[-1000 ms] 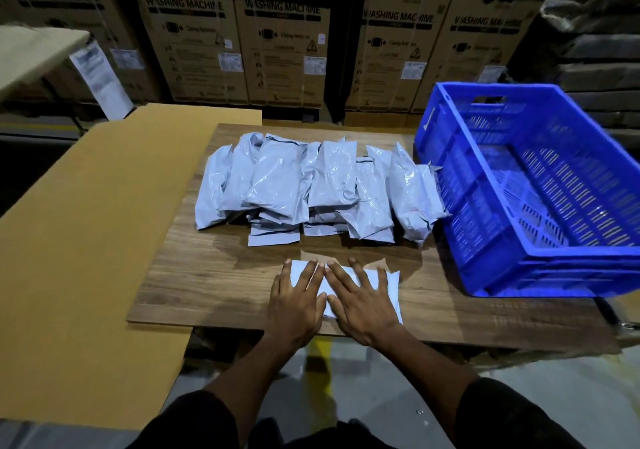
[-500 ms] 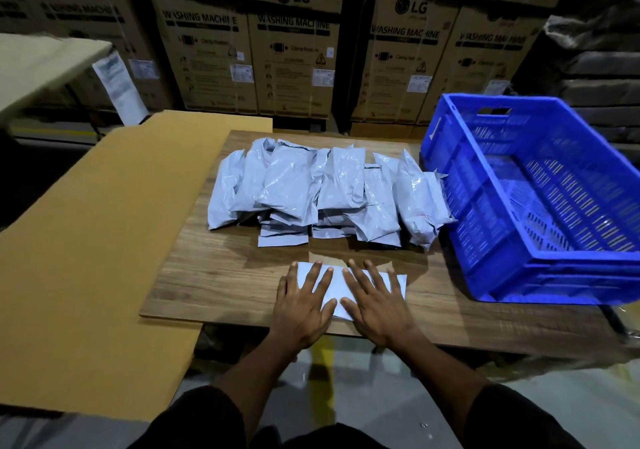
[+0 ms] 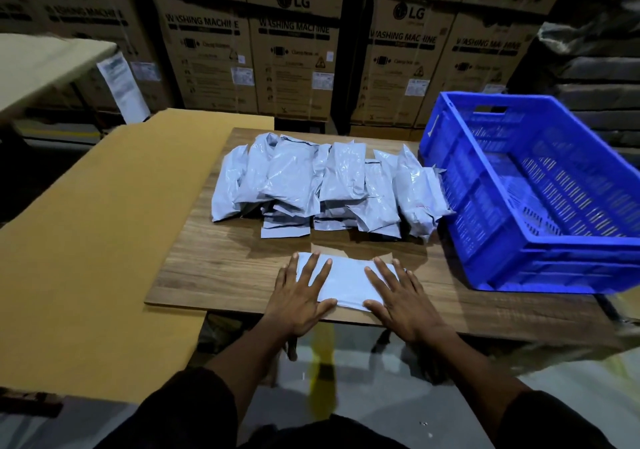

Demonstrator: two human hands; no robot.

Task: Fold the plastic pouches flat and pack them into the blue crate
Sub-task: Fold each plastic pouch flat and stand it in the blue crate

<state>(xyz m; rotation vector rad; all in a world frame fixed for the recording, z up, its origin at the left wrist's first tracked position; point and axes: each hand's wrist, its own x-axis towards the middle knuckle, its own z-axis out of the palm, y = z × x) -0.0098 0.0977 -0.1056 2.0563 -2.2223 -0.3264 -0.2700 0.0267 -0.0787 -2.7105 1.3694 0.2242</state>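
One flat white plastic pouch lies near the front edge of the wooden board. My left hand rests palm down on its left end, fingers spread. My right hand presses flat on its right end, also spread. Behind the pouch, a pile of several grey-white pouches lies across the middle of the board. The blue crate stands at the right on the board, open side up; no pouches show on its visible floor.
A large sheet of brown cardboard covers the surface to the left of the board. Stacked washing machine cartons form a wall behind. A pale table with a hanging paper stands at far left.
My two hands have slid apart, from side by side at the pouch's centre out to its left and right ends. The camera has shifted a little.
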